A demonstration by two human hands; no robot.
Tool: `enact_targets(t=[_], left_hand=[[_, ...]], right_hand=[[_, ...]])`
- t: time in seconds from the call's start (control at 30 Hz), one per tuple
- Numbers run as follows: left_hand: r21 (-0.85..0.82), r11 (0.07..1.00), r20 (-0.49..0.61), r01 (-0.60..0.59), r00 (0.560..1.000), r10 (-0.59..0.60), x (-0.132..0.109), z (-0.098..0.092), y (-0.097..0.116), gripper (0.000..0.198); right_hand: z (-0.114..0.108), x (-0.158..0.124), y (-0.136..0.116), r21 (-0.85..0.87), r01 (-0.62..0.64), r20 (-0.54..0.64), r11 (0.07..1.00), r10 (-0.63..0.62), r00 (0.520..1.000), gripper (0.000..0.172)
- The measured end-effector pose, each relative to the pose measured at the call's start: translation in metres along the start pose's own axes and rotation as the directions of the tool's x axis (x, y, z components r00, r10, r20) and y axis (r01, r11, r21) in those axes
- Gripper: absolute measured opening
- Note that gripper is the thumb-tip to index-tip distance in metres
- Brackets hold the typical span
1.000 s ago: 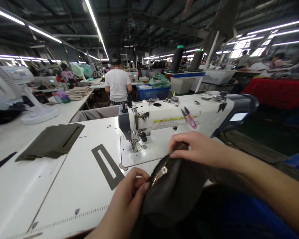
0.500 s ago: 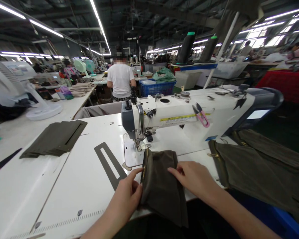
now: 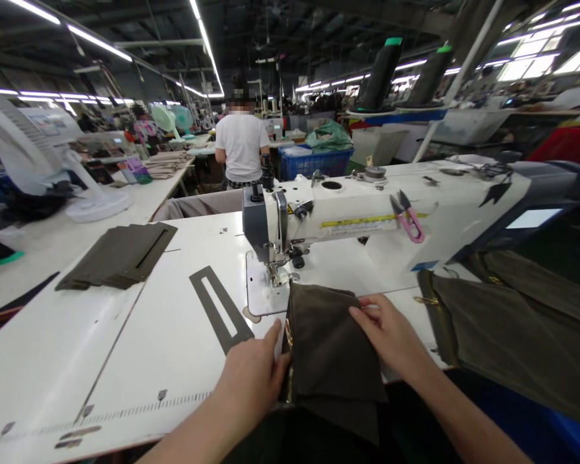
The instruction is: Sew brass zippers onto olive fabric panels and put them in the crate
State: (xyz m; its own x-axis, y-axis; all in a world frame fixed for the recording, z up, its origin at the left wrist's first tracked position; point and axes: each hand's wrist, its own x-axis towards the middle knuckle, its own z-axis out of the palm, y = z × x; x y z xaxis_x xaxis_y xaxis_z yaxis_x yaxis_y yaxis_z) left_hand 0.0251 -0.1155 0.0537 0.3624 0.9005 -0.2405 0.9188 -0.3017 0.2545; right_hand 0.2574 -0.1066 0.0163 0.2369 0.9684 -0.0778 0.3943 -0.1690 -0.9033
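A dark olive fabric piece (image 3: 333,341) with a gold zipper along its left edge lies at the table's front, below the needle area of a white sewing machine (image 3: 362,216). My left hand (image 3: 254,367) has its thumb against the zippered edge, its index finger reaching forward beside it; the other fingers are mostly hidden. With thumb and fingers, my right hand (image 3: 384,328) pinches the upper right corner. The fabric's lower end hangs over the table edge. Left of the machine lies a flat olive strip with a long slot (image 3: 204,296).
A stack of olive slotted pieces (image 3: 118,254) lies on the left. More zippered olive fabric (image 3: 507,322) is at the right. Pink-handled snips (image 3: 408,219) rest against the machine arm. A white fan (image 3: 96,203) stands at left; a person in white (image 3: 241,145) is beyond.
The view has shifted slightly. The fabric's right side has swung outward with my right hand, and its face lies flatter. My left index finger has come off the zippered edge.
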Motion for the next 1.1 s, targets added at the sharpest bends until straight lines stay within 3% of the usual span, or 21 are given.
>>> enact_targets(t=[0.1,0.2,0.27,0.37,0.43,0.57,0.63,0.77,0.87,0.97,1.1], left_hand=[[0.035,0.984,-0.077,-0.172,0.982,0.175,0.009,-0.009,-0.011,0.071],[0.048,0.925,-0.052,-0.376,0.924,0.378,0.022,-0.014,-0.019,0.083],[0.05,0.905,-0.022,-0.424,0.905,0.425,0.028,-0.013,-0.022,0.087],[0.073,0.894,-0.042,-0.442,0.894,0.445,0.032,-0.01,-0.023,0.09],[0.103,0.885,-0.057,-0.455,0.885,0.462,0.032,-0.01,-0.022,0.089],[0.147,0.89,-0.071,-0.431,0.893,0.444,0.028,-0.014,-0.02,0.085],[0.162,0.904,-0.096,-0.395,0.906,0.413,0.027,-0.013,-0.018,0.084],[0.181,0.911,-0.17,-0.37,0.901,0.4,0.03,-0.01,-0.016,0.085],[0.18,0.888,-0.146,-0.424,0.881,0.45,0.039,-0.008,-0.013,0.096],[0.16,0.872,-0.066,-0.463,0.876,0.477,0.047,-0.008,-0.01,0.102],[0.182,0.879,-0.048,-0.442,0.888,0.456,0.048,-0.007,-0.01,0.101]], right_hand=[[0.003,0.001,-0.003,0.207,-0.127,0.095,0.97,0.109,0.989,0.038],[0.005,0.007,-0.009,0.23,-0.147,0.137,0.962,0.117,0.984,0.038],[0.005,0.015,-0.011,0.219,-0.161,0.179,0.962,0.123,0.976,0.037],[0.001,0.025,-0.015,0.155,-0.189,0.209,0.97,0.155,0.966,0.037],[-0.003,0.027,-0.019,0.12,-0.155,0.165,0.981,0.134,0.977,0.04],[-0.013,0.02,-0.02,0.008,0.063,-0.115,0.998,-0.061,0.991,0.031],[-0.018,0.017,-0.012,-0.075,0.074,-0.189,0.994,-0.087,0.978,0.027],[-0.024,0.022,0.005,0.04,-0.104,-0.015,0.994,0.105,0.994,0.034],[-0.025,0.035,0.005,0.073,-0.216,0.055,0.974,0.212,0.976,0.04],[-0.02,0.052,-0.003,0.093,-0.21,0.039,0.973,0.207,0.977,0.037],[-0.01,0.074,-0.012,0.055,-0.098,0.017,0.994,0.097,0.995,0.03]])
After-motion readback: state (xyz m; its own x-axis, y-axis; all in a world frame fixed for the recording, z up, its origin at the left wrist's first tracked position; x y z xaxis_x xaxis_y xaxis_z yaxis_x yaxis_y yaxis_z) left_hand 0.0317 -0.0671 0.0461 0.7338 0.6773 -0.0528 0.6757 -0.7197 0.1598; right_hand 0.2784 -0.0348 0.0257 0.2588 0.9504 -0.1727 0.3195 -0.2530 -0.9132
